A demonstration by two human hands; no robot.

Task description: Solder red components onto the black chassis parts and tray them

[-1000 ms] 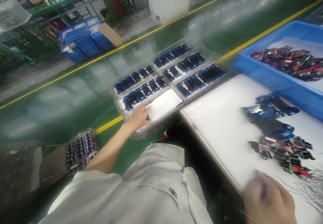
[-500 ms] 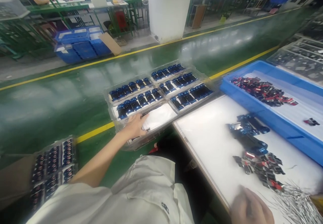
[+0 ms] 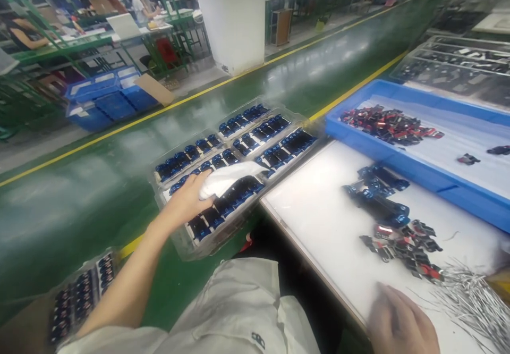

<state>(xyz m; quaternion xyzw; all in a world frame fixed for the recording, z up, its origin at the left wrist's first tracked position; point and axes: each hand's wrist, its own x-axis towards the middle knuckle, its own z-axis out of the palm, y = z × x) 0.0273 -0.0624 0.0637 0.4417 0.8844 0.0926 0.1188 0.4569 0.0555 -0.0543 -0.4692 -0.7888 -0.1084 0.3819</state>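
Note:
My left hand [image 3: 185, 200] grips a curled white sheet [image 3: 229, 177], lifted off a clear plastic tray [image 3: 181, 250]. Rows of blue-and-black parts [image 3: 235, 202] sit in the tray's compartments, some directly below the sheet. My right hand [image 3: 400, 322] is blurred at the near edge of a white table [image 3: 311, 221], close to a bundle of thin silver wires [image 3: 470, 301]. Loose blue parts [image 3: 376, 194] and red-and-black parts [image 3: 402, 247] lie on the table beyond that hand. Whether it holds anything is hidden.
A blue crate [image 3: 438, 184] holding red-and-black parts abuts the table's far side. A stacked parts tray [image 3: 82, 295] lies at lower left. Beyond the green floor with yellow lines stand a white pillar [image 3: 225, 19], blue bins [image 3: 107, 101], and a seated person [image 3: 143, 3] at a bench.
The white sheet has risen from the tray and curled in my left hand, uncovering parts beneath. The whole scene has shifted left and up in view. My right hand stays near the wires.

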